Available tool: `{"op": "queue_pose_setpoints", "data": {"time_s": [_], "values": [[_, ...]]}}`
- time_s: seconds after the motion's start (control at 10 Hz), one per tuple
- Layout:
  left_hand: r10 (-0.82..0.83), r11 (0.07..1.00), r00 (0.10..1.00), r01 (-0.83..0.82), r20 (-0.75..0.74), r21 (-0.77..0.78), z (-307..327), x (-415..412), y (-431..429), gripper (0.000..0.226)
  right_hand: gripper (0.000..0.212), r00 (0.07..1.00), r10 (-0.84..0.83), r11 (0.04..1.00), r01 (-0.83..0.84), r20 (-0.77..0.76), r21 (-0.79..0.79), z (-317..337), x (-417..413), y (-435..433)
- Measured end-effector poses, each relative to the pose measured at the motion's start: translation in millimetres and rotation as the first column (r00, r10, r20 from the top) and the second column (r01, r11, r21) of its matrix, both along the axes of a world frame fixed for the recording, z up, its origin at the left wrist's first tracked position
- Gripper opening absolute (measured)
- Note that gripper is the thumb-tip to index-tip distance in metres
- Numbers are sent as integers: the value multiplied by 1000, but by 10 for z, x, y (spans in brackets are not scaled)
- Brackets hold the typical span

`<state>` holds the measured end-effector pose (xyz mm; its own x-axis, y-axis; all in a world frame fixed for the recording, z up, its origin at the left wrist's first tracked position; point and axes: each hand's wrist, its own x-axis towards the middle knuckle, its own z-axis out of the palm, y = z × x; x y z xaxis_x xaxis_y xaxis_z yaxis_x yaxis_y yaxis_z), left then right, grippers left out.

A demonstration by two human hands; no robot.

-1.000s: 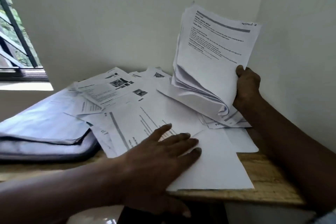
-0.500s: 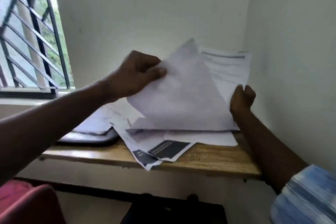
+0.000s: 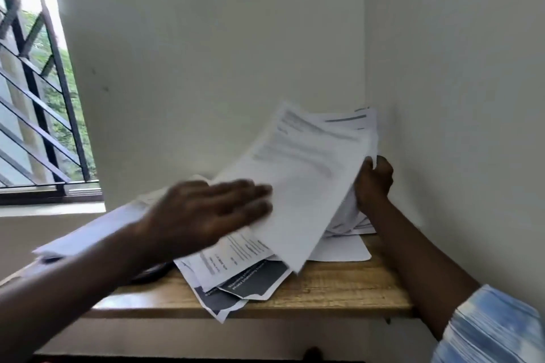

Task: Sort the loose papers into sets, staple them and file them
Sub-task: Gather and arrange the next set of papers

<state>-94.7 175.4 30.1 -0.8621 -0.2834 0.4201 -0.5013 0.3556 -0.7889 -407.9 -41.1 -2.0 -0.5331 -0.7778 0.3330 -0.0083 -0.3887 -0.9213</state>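
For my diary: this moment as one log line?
right hand: holds tilted stack of white printed papers; left hand: flat at stack's front sheet; wooden table: loose white sheets

Loose papers (image 3: 236,256) are lying on the table (image 3: 339,289), overhanging its 6 o'clock edge; a stack (image 3: 303,186) is tilting at 2 o'clock, a folder (image 3: 88,233) sitting at 9 o'clock.

The wooden table (image 3: 339,289) carries loose papers (image 3: 236,256) overhanging its front edge, beside a pale folder (image 3: 88,233).
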Motion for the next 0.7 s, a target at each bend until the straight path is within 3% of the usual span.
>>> {"op": "queue_pose_setpoints", "data": {"time_s": [0.1, 0.2, 0.3, 0.5, 0.7], "values": [[-27, 998, 998, 23, 49, 65, -268, -123, -143, 42, 24, 995, -17, 993, 6, -98, -115, -7, 51, 1], [-9, 999, 999, 8, 34, 40, -380, -171, -331, 49, 25, 993, 3, 984, -24, -120, -175, 4, 109, 74], [4, 999, 1000, -4, 1, 33, -401, -230, -390, 53, 29, 995, 77, 979, -87, -58, -185, 43, 95, 50], [-24, 999, 999, 26, -42, 25, -402, -322, -435, 36, 40, 959, 273, 944, -251, 79, -216, 88, 96, 129], [-49, 999, 998, 49, -47, -4, -373, -437, -406, 27, 19, 919, 386, 904, -360, 78, -231, 109, 143, 195]]}}
